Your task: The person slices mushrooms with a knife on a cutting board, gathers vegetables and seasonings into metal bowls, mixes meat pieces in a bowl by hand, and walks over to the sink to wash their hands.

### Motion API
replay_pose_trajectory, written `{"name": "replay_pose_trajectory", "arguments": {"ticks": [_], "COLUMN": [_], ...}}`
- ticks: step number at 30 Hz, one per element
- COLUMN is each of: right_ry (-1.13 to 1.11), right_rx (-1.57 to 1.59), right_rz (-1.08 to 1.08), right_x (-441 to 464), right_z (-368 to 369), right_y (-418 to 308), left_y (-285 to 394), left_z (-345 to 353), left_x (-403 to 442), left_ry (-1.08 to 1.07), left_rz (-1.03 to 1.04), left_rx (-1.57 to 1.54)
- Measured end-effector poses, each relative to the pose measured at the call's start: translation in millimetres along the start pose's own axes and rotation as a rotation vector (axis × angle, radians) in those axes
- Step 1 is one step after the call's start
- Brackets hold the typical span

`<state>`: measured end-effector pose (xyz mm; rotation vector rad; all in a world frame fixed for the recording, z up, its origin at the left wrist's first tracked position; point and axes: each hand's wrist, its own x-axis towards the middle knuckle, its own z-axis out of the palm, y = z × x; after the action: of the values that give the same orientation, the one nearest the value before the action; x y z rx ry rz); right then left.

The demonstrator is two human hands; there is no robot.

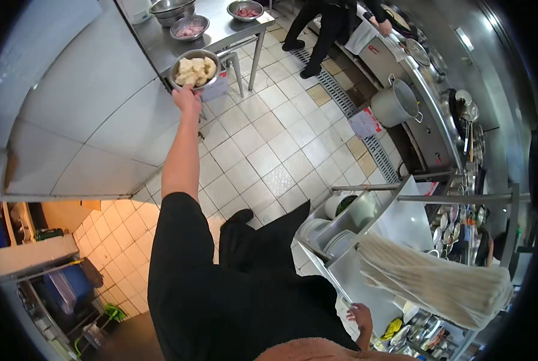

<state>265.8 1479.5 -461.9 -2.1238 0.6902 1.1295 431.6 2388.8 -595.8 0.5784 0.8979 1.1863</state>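
Observation:
At arm's length, my left hand (187, 99) grips the near rim of a metal bowl (174, 73) at the table's near corner. Pale yellow chunks (195, 71) fill this bowl; what they are I cannot tell. Whether its base rests on the table is hidden. Low on the right, my right hand (360, 316) hangs beside the edge of a steel counter, its fingers loosely bent and slightly apart. Nothing shows in it, and I cannot tell if it touches the edge.
The steel table (223, 30) bears bowls of raw meat (189, 30). A co-worker (326, 27) stands by the stove, near a large pot (395, 102). Right of me, a steel shelf holds plates (340, 243) beneath a hanging mop-like bundle (431, 274). A floor drain (341, 96) crosses the tiles.

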Motion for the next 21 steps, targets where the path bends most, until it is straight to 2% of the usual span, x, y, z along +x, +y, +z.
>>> {"name": "replay_pose_trajectory", "arguments": {"ticks": [3,6,9,11,13,15,17,19,21], "right_ry": [0.078,-0.027,-0.261,-0.252,0.029,0.069,0.148,0.199,0.163], "right_rx": [0.006,0.171,0.375,0.450,0.422,0.496,0.476,0.449,0.427], "right_rz": [0.201,0.255,0.242,0.114,0.344,0.192,0.288,0.255,0.211], "right_x": [-16,-21,-47,-66,-57,-69,-63,-64,-54], "right_z": [15,10,13,8,10,18,19,28,31], "right_y": [36,100,94,99,103,86,91,93,117], "left_y": [3,15,0,-12,-19,-10,-2,5,5], "left_z": [22,40,30,23,7,4,15,19,14], "left_x": [64,99,157,186,218,233,223,212,178], "left_ry": [0.077,0.195,0.252,0.264,0.063,-0.213,-0.313,-0.364,-0.457], "left_rz": [0.046,0.027,0.018,-0.038,-0.140,-0.208,-0.253,-0.344,-0.329], "left_rx": [-0.001,0.040,0.026,-0.071,0.099,0.067,0.391,0.591,0.683]}}
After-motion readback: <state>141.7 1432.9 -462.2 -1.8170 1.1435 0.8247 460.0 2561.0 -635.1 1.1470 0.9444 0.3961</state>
